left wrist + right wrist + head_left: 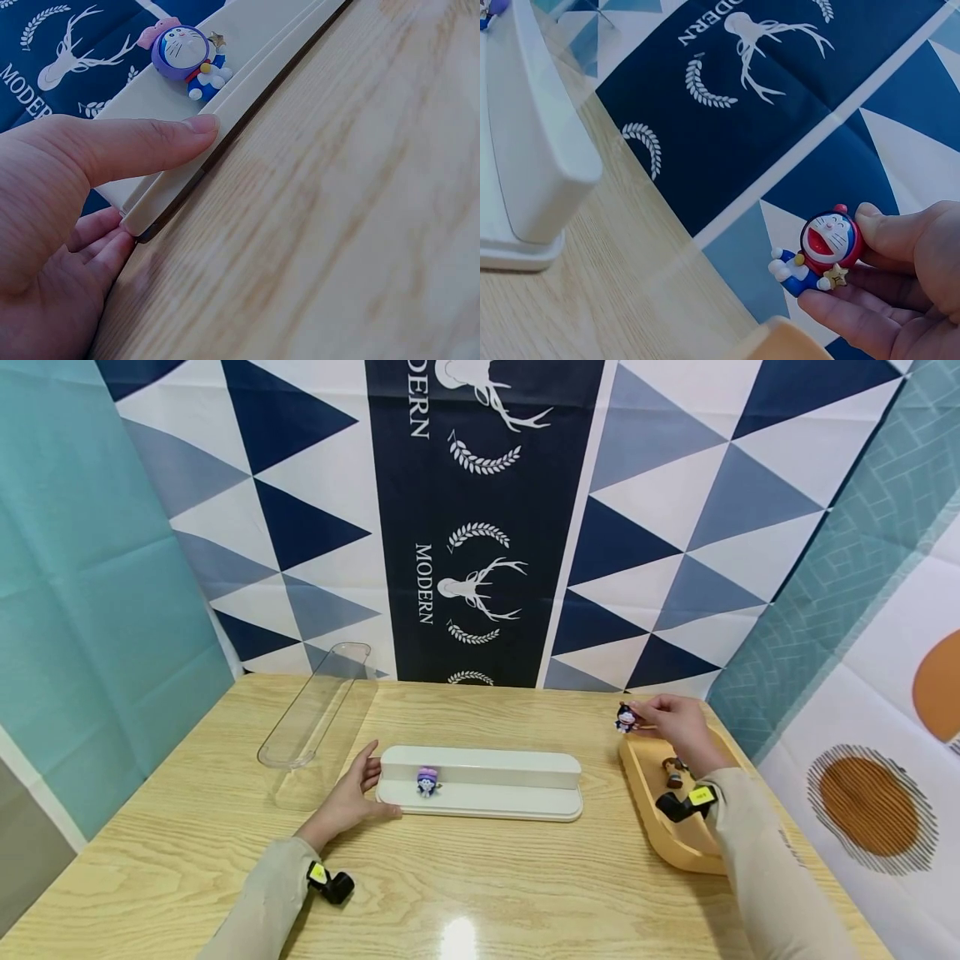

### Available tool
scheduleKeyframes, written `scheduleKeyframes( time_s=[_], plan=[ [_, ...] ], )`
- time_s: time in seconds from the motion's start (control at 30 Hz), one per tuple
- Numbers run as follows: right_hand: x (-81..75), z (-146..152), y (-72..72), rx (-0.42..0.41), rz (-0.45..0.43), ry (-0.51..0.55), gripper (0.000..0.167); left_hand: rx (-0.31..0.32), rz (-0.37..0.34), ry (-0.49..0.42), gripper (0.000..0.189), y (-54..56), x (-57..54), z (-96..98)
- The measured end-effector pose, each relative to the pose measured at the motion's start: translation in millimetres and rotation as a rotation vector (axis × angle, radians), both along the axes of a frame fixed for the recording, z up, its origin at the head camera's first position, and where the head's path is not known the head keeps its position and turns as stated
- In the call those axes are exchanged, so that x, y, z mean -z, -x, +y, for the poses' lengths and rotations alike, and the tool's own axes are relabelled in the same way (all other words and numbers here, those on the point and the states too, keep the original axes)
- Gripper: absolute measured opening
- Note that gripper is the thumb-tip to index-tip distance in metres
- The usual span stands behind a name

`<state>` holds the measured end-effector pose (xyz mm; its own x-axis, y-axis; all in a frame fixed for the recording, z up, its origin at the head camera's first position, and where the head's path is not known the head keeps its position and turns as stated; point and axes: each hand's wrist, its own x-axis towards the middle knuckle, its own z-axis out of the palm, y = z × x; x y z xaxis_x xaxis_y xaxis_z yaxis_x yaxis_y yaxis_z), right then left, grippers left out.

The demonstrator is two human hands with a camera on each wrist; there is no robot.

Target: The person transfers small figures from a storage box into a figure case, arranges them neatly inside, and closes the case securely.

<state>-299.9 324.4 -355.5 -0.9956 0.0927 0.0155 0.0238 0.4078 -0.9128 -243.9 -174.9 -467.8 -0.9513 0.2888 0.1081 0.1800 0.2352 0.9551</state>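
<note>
My right hand (678, 727) pinches a small cat figurine (821, 247) with a red hood, open red mouth and gold star. It is above the far end of the orange tray (660, 839). A brown-and-red figurine (672, 772) lies inside that tray. My left hand (352, 797) grips the left end of a white stepped display base (487, 800), its thumb (169, 142) on the front edge and its fingers at the end. On the base's lower step, near the left end, a cat figurine in a purple hood (180, 56) stands upright.
A clear plastic cover (318, 727) stands on the wooden table (450, 877), left of the base. Patterned cloth (480, 527) hangs behind the table, with more cloth at both sides. The right forearm partly hides the orange tray.
</note>
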Motion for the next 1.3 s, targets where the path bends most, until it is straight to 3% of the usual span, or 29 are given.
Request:
scheduleKeyframes(
  time_s=[0.17,0.43,0.8,1.3],
  plan=[
    [-0.1,-9,-1.0,-0.036,0.010,0.053,0.020,-0.001,0.004,0.004,0.123,0.2,0.4,0.2],
    [0.1,-28,-4.7,-0.084,0.023,0.035,0.026,0.004,0.002,-0.002,0.123,0.4,1.2,0.5],
    [7.5,-60,-6.8,-0.156,0.043,0.125,0.021,0.000,-0.002,0.002,0.123,0.2,1.3,-1.2],
    [14.3,-100,-23.6,-0.247,0.077,0.154,0.018,0.005,0.010,0.000,0.123,-1.4,3.0,-1.9]
  ],
)
